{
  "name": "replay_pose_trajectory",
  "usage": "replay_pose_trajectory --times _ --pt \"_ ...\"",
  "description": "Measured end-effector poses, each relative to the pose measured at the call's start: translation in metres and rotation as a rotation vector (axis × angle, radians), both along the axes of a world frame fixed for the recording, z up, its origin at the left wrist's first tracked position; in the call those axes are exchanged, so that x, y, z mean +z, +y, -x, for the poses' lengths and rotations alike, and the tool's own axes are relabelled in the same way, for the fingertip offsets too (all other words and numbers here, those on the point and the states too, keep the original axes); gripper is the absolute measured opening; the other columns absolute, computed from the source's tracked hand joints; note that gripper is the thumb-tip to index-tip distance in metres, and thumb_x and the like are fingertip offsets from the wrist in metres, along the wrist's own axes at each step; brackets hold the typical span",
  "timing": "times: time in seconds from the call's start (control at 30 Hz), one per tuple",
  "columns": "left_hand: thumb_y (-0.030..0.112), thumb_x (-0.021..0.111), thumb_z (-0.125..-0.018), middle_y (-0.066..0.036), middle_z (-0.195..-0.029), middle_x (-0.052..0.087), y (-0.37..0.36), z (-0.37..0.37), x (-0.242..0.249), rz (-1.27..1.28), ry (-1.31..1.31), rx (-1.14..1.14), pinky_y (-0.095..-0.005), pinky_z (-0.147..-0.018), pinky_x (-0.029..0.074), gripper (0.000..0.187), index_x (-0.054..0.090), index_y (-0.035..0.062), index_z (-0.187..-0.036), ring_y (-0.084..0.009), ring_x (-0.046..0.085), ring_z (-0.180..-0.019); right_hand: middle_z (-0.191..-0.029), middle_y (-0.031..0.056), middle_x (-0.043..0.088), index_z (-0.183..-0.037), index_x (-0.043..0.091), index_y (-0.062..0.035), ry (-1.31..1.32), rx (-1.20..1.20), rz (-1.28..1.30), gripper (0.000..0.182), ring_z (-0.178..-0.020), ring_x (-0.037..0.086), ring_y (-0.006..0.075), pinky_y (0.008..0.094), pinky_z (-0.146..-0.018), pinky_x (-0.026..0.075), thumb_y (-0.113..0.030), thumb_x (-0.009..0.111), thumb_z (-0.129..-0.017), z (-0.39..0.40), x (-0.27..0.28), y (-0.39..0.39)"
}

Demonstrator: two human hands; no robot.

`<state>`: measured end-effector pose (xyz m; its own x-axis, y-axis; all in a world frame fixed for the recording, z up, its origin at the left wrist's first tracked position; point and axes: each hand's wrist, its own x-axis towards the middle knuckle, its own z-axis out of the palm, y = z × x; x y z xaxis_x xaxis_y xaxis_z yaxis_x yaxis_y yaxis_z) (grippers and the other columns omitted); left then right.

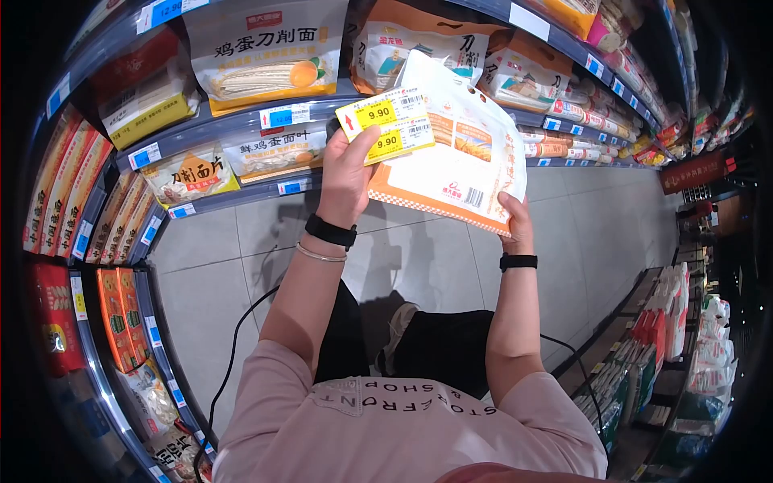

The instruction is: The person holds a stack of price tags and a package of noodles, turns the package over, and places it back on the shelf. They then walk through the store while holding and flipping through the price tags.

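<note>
My left hand (346, 175) is closed on two yellow-and-white price tags (411, 138), thumb across their left side; both read 9.90. They overlap one above the other, and the upper one bears a red arrow. My right hand (518, 223) grips the lower right corner of a white and orange noodle package (463, 177). The package is tilted, its printed side with a barcode facing me. The tags lie in front of the package's upper left part; whether my left fingers also hold the package is hidden.
Curved shelves hold bagged noodles (262, 52), with blue-and-white price labels (283, 117) along their edges. Boxed noodles (71, 181) stand at left. Grey floor tiles (209, 258) lie below, and more packaged goods (652, 326) are at lower right. A black cable (233, 354) runs beside my body.
</note>
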<state>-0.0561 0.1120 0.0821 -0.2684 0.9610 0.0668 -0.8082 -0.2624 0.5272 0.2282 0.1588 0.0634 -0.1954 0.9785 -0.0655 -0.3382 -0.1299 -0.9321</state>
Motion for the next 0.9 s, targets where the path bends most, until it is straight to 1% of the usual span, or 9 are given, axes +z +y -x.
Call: replay_pose_trajectory --times 0.43,0.5,0.73,0.8,0.9 --pt "0.007 0.053 -0.09 -0.014 -0.115 0.057 0.0017 -0.0035 -0.0013 0.004 -0.014 -0.021 -0.0318 -0.089 0.048 0.029 0.049 -0.0051 -0.116 -0.0193 0.058 -0.103 -0.12 0.0167 0.053 -0.127 0.036 0.0053 0.002 -0.011 0.008 0.061 -0.106 0.056 0.0233 0.0325 -0.089 0.048 -0.005 0.063 -0.074 -0.0021 0.0011 -0.0026" --pt "0.007 0.053 -0.09 -0.014 -0.115 0.057 0.0014 -0.0046 -0.0012 0.001 -0.011 -0.015 -0.0318 -0.089 0.048 0.029 0.049 -0.0051 -0.116 -0.0193 0.058 -0.103 -0.121 0.0174 0.052 -0.128 0.035 0.0063 -0.029 -0.025 -0.004 0.062 -0.107 0.057 0.0249 0.0339 -0.091 0.048 -0.009 0.063 -0.075 -0.0052 -0.003 -0.0017" --pt "0.007 0.054 -0.089 -0.014 -0.114 0.057 -0.0003 -0.0059 0.0009 0.006 0.001 -0.008 -0.032 -0.088 0.048 0.029 0.049 -0.0051 -0.116 -0.019 0.058 -0.102 -0.121 0.0178 0.052 -0.13 0.033 0.0062 -0.013 -0.008 -0.01 0.063 -0.108 0.056 0.0256 0.0348 -0.091 0.048 -0.008 0.062 -0.076 -0.0088 -0.0064 0.0013" --pt "0.007 0.054 -0.089 -0.014 -0.114 0.058 -0.0015 -0.0066 0.0021 0.003 -0.002 -0.006 -0.032 -0.088 0.048 0.029 0.049 -0.0052 -0.116 -0.0191 0.058 -0.102 -0.118 0.0154 0.054 -0.125 0.039 0.0054 -0.004 -0.025 -0.009 0.058 -0.104 0.057 0.0218 0.0318 -0.089 0.047 -0.008 0.065 -0.074 -0.0071 -0.0037 -0.0009" --pt "0.007 0.053 -0.089 -0.014 -0.114 0.058 -0.0015 -0.0072 0.0015 -0.003 -0.008 -0.007 -0.0321 -0.088 0.048 0.029 0.049 -0.0054 -0.116 -0.0192 0.058 -0.102 -0.117 0.0149 0.055 -0.124 0.039 0.0059 -0.005 -0.011 -0.012 0.058 -0.104 0.057 0.0216 0.0315 -0.089 0.047 -0.009 0.064 -0.075 -0.0077 -0.0032 -0.0004"
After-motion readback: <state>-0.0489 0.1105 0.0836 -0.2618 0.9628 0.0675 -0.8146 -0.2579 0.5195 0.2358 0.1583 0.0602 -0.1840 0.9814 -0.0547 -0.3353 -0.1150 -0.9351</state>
